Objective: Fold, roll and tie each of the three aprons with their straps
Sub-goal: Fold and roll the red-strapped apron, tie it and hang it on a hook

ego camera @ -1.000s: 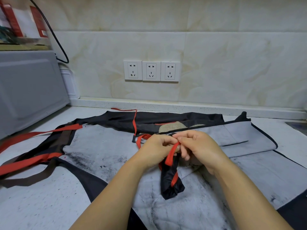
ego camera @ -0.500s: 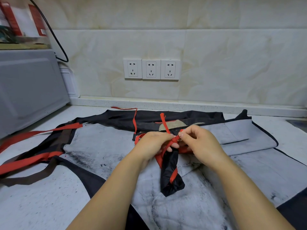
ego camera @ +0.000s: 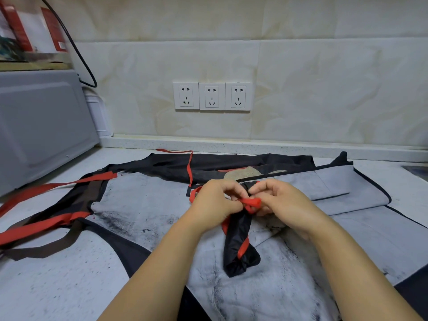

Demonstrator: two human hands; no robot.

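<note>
- black, thin cloth: the rolled apron lies mid-view on a spread grey apron that covers the surface.
- its near end points toward the person and slightly right, and its far end runs up between the hands, so the long axis goes near to far with a small lean.
- judging by the creases it is light, soft and a little slick. the roll would probably spring open if let go, so hold it round the middle over the wrap, not by an end.
- a red strap winds slantwise round the roll. it looks flat, limp and narrow, and is best pinched close to the knot.
- the left hand has its fingers curled and pinches the strap at the roll's far end.
- the right hand, also curled, pinches a small red loop of strap just beside it. the two hands nearly touch.
- farther back a black apron lies spread with its long side along the wall.
</note>
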